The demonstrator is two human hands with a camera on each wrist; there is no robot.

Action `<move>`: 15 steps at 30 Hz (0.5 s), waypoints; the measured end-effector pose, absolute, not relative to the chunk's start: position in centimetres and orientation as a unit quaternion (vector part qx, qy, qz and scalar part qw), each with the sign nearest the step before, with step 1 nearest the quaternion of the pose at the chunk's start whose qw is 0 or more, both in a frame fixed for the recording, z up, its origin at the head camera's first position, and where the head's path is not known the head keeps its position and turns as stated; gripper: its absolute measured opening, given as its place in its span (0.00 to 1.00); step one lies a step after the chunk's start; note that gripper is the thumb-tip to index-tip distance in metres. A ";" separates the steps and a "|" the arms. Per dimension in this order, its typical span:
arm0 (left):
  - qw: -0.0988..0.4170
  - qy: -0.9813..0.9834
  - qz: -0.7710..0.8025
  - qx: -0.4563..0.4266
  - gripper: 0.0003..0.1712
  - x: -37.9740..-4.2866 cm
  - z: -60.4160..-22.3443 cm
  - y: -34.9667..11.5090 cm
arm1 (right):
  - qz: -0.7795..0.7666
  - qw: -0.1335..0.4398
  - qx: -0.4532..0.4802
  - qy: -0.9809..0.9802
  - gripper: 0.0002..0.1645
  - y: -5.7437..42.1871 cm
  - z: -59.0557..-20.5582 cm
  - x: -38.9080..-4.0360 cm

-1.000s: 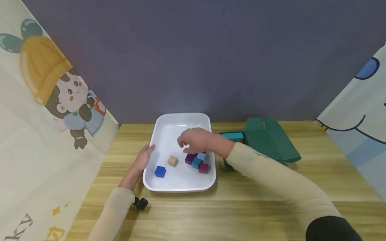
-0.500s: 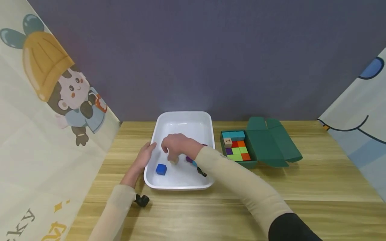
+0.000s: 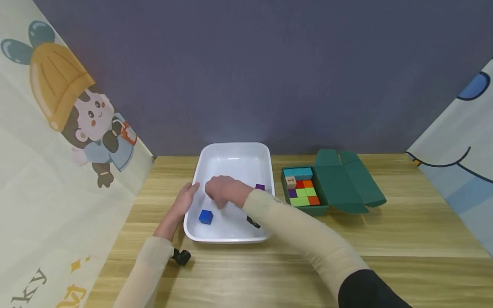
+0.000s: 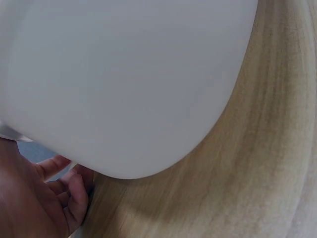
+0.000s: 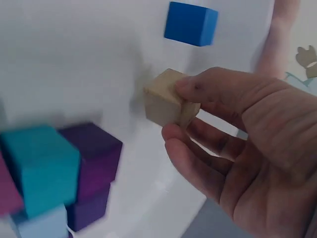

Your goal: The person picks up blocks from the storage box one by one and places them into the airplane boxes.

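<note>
- Right hand [image 5: 270, 144] angled down inside the white tray [image 3: 231, 240], I pinch a wooden cube [image 5: 162, 96] near the blue cube [image 5: 185, 24].
- My left hand [image 3: 183, 201] grips the tray's rim.
- Boxed block [image 3: 290, 182] reads "1"; wall lettering [image 3: 28, 287] shows "ky".

Your head view is evenly lit, glare streak at 12 o'clock inside the white tray [image 3: 239, 171]. Your left wrist feed runs dim, tabletop [image 4: 257, 163] grain bowing at 3 o'clock; right wrist feed leaves the teal block [image 5: 44, 173] soft at 8 o'clock.
</note>
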State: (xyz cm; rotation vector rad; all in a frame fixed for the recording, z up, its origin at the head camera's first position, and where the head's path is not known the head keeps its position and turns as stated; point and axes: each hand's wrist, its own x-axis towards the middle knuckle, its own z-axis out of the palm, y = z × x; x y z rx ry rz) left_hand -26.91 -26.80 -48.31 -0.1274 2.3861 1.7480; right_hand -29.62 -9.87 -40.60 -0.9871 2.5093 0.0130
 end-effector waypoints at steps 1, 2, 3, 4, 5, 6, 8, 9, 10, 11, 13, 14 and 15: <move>0.093 0.803 0.588 -0.040 0.36 -26.9 -48.2 -26.8 | 0.000 0.218 -0.362 0.906 0.09 -9.7 -40.3 -29.6; 0.096 0.802 0.588 -0.040 0.36 -26.9 -48.1 -26.9 | -0.005 0.217 -0.368 0.904 0.09 -9.5 -39.9 -29.5; 0.099 0.801 0.589 -0.040 0.35 -26.9 -48.0 -26.9 | -0.012 0.217 -0.373 0.902 0.09 -9.2 -39.5 -29.4; 0.104 0.800 0.590 -0.039 0.35 -26.8 -47.7 -26.9 | -0.018 0.216 -0.379 0.900 0.11 -8.9 -39.0 -29.3; 0.108 0.798 0.591 -0.038 0.34 -26.6 -47.3 -26.8 | -0.024 0.215 -0.386 0.897 0.12 -8.5 -38.6 -29.2; 0.113 0.797 0.592 -0.038 0.33 -26.5 -46.9 -26.7 | -0.032 0.217 -0.389 0.895 0.12 -8.1 -38.1 -29.1; 0.120 0.791 0.598 -0.043 0.32 -26.2 -46.2 -26.5 | -0.042 0.215 -0.400 0.890 0.12 -7.0 -37.3 -28.9; 0.121 0.789 0.600 -0.044 0.32 -26.2 -46.1 -26.4 | -0.047 0.215 -0.404 0.888 0.11 -6.3 -37.0 -28.9; 0.121 0.791 0.598 -0.043 0.33 -26.2 -46.2 -26.4 | -0.050 0.214 -0.407 0.886 0.11 -5.7 -36.7 -28.9; 0.121 0.792 0.597 -0.045 0.34 -26.2 -46.4 -26.4 | -0.052 0.211 -0.409 0.886 0.10 -5.0 -36.5 -28.9; 0.117 0.795 0.594 -0.047 0.37 -26.4 -47.1 -26.5 | -0.053 0.197 -0.418 0.886 0.09 -3.3 -35.9 -28.8; 0.112 0.798 0.591 -0.047 0.38 -26.5 -47.5 -26.6 | -0.053 0.190 -0.417 0.887 0.09 -2.4 -35.6 -28.8; 0.110 0.801 0.587 -0.046 0.40 -26.6 -47.9 -26.7 | -0.055 0.186 -0.415 0.889 0.10 -1.5 -35.3 -28.8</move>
